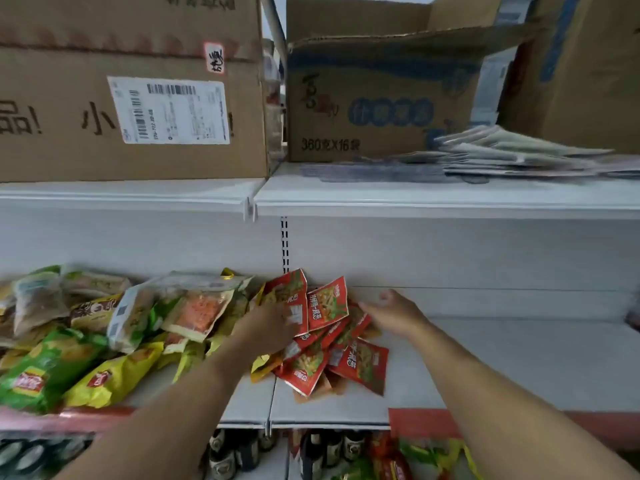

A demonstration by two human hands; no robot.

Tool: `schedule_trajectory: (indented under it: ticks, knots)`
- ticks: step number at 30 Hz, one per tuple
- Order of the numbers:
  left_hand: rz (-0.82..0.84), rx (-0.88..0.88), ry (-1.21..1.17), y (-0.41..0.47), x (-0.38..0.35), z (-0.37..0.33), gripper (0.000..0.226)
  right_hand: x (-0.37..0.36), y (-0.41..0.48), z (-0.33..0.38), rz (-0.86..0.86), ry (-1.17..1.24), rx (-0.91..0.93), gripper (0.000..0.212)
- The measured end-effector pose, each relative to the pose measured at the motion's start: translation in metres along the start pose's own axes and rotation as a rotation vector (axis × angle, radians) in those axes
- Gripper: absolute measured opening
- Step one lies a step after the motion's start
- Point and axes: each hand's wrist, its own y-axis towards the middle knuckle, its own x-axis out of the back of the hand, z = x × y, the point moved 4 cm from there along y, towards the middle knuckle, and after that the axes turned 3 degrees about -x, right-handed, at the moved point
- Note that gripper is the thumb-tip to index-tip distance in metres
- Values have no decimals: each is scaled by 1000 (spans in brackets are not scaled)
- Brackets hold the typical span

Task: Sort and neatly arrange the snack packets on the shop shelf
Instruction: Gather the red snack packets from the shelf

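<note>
On my far left, a loose heap of mixed snack packets (86, 327) covers the left half of the middle shelf (502, 362). A green chip bag (41, 372) and a yellow chip bag (110, 379) lie at its front edge, and a clear packet with orange contents (197, 313) sits on top towards the middle. Above the heap, on the upper shelf, I see a sealed cardboard box (69, 133) with a white barcode label.

Moving to the centre, the left hand (270, 327) reaches in where the heap meets the red snack packets (332, 344). Its back faces me and its fingertips lie on an upright red packet, but they are blurred, so I cannot tell whether it grips or only presses. The red packets are bunched against the back wall. Some lean upright, and others lie flat and overlap towards the front.

Just right of them, the right hand (394, 313) holds nothing. Its fingers are loosely extended, and the tips are at the edge of the red pile. Above it stands an open box with blue print (363, 109), with a stack of flat packets (519, 150) beside it. Below the shelf edge I can make out bottle tops (228, 452).
</note>
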Motion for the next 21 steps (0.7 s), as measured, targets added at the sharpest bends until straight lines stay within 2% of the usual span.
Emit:
schedule_trajectory:
  ticks: [3, 7, 11, 13, 15, 18, 21]
  knots:
    - [-9, 7, -20, 25, -24, -7, 63, -23, 30, -9, 110, 205, -51, 99]
    - [50, 5, 142, 51, -58, -2, 103, -60, 57, -14, 171, 392, -77, 91]
    - [101, 6, 273, 65, -85, 15, 121, -86, 72, -14, 118, 498, -85, 94]
    - [98, -39, 288, 70, -93, 18, 122, -92, 77, -14, 78, 544, -63, 79]
    - [28, -85, 281, 71, -95, 18, 119, -96, 77, -15, 55, 588, -51, 66]
    - [-144, -149, 209, 69, -87, 18, 97, -95, 72, -18, 32, 618, -55, 51]
    - [-208, -173, 147, 66, -80, 17, 77, -87, 68, -20, 19, 679, -41, 36]
